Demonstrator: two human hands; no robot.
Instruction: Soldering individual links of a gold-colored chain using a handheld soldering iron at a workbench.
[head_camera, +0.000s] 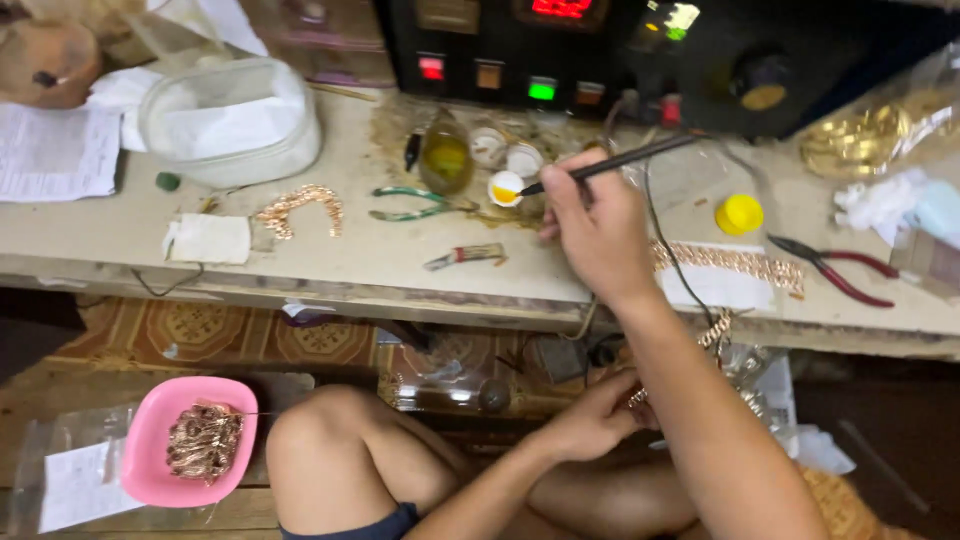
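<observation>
Right hand (592, 232) grips a dark pen-like tool (610, 163) over a small cup (505, 188); left hand (590, 420) pinches a gold chain (716, 332)

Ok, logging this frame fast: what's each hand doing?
Left hand: fingers closed on a gold chain piece.
Right hand: closed on a dark pen-like tool, tip at a small white cap.

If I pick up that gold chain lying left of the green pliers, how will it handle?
The gold chain lies in a loose curve, so it would probably droop limply. Its many small links may snag. It looks light, and unlikely to roll. The green pliers lie beside it.
</observation>
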